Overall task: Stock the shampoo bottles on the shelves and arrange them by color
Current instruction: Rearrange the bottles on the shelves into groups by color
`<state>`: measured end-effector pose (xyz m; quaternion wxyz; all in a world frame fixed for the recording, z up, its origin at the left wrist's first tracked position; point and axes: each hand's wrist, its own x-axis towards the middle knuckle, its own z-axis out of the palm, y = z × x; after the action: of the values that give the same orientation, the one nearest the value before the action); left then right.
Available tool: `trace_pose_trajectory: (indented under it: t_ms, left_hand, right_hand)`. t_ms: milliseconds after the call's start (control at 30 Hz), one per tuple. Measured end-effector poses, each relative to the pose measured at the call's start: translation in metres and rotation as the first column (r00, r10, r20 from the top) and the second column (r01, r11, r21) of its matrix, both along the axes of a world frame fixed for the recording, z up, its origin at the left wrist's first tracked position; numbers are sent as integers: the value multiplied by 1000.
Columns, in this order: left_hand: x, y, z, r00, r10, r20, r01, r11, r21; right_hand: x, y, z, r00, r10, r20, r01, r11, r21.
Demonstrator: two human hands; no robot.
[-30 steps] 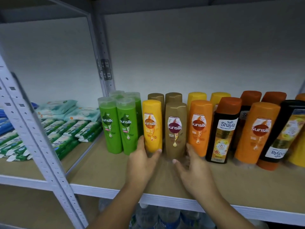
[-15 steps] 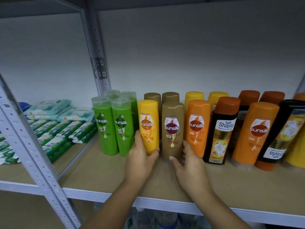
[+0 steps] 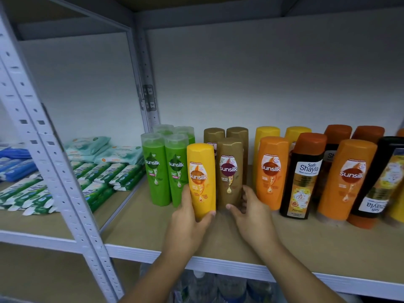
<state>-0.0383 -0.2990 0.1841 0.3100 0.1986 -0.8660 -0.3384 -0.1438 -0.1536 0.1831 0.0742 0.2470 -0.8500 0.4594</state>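
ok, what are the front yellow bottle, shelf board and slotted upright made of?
Front yellow bottle: glossy opaque plastic by the look, soft highlights along its side. Shelf board: likely fibreboard or wood, matte tan, no sheen. Slotted upright: probably painted metal, punched holes.

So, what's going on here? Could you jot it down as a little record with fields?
Place: shelf stocked with shampoo bottles
Left hand: grips yellow bottle near its base
Right hand: holds brown bottle near its base
To the left: green bottles, upright
To the right: orange bottle, then black Shayla bottle
Next bay: soft packs, lying stacked
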Motion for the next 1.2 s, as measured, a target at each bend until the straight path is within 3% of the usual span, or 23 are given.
trace_pose_trajectory:
  t_ms: [900, 1200]
  left_hand:
    - [20, -33, -5, 1000, -3, 24, 4, 999, -37]
    - [20, -31, 0, 999, -33, -8, 33, 998, 55]
  right_hand:
    - [-19, -43, -8, 996, 76, 46, -73, 995, -60]
    - [-5, -17, -5, 984, 174, -31, -170, 979, 109]
